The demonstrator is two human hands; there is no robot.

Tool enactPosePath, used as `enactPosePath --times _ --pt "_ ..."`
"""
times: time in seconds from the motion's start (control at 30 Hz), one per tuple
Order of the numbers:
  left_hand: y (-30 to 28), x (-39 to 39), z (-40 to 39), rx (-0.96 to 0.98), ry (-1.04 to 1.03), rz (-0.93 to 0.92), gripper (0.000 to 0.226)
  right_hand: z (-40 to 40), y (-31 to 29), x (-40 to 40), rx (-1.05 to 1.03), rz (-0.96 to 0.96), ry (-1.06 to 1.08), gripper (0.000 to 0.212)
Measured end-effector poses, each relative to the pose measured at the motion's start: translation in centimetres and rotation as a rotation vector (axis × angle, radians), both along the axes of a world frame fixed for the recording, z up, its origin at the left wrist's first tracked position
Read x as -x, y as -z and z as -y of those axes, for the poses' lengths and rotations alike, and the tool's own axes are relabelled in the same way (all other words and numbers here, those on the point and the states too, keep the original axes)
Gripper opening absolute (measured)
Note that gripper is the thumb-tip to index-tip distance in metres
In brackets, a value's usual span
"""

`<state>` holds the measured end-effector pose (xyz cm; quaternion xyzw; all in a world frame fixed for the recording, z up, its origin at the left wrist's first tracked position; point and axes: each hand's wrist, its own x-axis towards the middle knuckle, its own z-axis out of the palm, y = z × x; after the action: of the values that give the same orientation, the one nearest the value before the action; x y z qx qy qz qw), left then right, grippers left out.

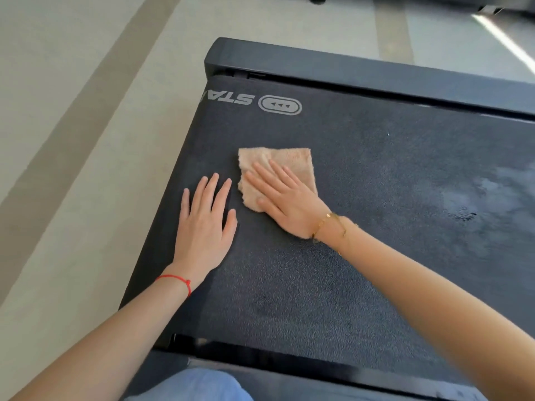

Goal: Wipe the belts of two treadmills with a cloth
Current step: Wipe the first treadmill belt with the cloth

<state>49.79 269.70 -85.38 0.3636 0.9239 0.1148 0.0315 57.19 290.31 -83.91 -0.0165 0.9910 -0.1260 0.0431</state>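
A folded, peach-coloured fluffy cloth [278,169] is lying on the dark grey textured treadmill belt [362,227], near the left edge of the belt and a little below the grey printed logo [280,105]. The right hand [285,198] is laid flat on the cloth, with the fingers straight and slightly spread, so the cloth is pressed down and not gripped. The left hand [204,224] is placed flat on the bare belt just beside the cloth, fingers straight and a little apart; nothing is held by it, and it seems to be used for support.

The step in hand is judged to be the wiping of this first belt. A lighter, dull patch [474,195] is seen on the right part of the belt; whether it is dust or moisture cannot be told. To do the step well, the pressure should be kept even under the whole palm, so that the cloth is not rolled up on the rough surface. Long overlapping strokes across the width are advised, from the black side rail [376,70] towards the near one. The corner by the logo and the dull patch should not be missed. The pale floor [72,111] is beside the machine.
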Motion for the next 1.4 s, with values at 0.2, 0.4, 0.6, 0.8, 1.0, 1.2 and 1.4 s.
enactPosePath --times 0.2,0.4,0.6,0.8,1.0,1.2,1.4 --pt "0.2 -2.6 6.8 0.044 -0.056 0.026 0.061 -0.5 0.0 4.1 -0.003 0.033 0.196 0.056" --pt "-0.3 -5.4 11.8 0.028 -0.124 0.072 0.064 6.9 0.1 6.9 -0.044 0.033 0.085 0.054" --pt "-0.3 -6.9 13.6 -0.079 -0.199 0.147 0.055 13.2 0.6 -1.5 -0.034 -0.011 -0.33 0.054" --pt "-0.1 -7.0 13.7 -0.105 -0.193 0.12 0.056 10.2 -0.5 5.1 -0.079 0.041 -0.089 0.055" --pt "-0.5 -7.1 13.6 -0.117 -0.195 0.121 0.056 13.2 -0.1 2.7 -0.05 0.025 -0.048 0.055" --pt "-1.0 -7.1 13.3 -0.113 -0.184 0.141 0.055 16.2 0.0 -9.9 -0.006 0.006 -0.057 0.054" --pt "-1.1 -7.0 13.0 -0.058 -0.168 0.125 0.057 10.2 -0.1 -11.7 -0.034 0.029 0.252 0.054"
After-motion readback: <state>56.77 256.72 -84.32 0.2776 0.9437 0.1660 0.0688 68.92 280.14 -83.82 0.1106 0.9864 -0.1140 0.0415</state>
